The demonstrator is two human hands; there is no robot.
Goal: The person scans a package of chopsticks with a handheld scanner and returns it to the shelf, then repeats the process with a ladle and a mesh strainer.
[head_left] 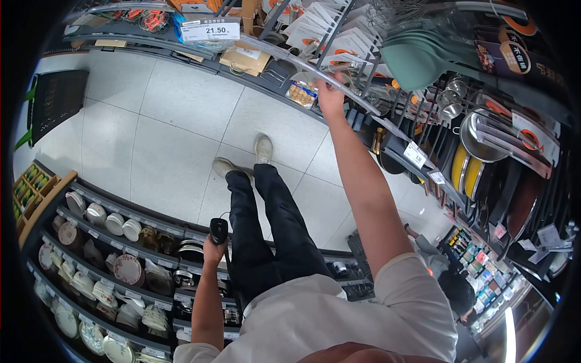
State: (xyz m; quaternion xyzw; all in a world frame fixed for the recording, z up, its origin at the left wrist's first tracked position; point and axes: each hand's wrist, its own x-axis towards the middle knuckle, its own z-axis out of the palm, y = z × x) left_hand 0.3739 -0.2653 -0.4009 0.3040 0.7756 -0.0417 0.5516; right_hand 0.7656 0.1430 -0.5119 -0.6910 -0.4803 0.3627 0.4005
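My left hand [214,249] is wrapped round the handle of a black handheld scanner [219,230], low in the view beside my leg. My right hand [330,97] reaches up to the rack of hanging kitchen tools, at its lower front rail. Its fingers are partly hidden at the rail, and what they hold, if anything, cannot be made out. Just left of that hand hangs a clear packet with light brown contents [302,94]. Green utensils [414,60] and metal ladles [451,100] hang to its right.
Shelves of bowls and plates [128,269] stand at the lower left. A black basket [59,103] with green handles is at the far left. Pans [469,172] hang at the right. Another person [451,284] is at the lower right. Pale floor tiles [175,115] lie between the shelves.
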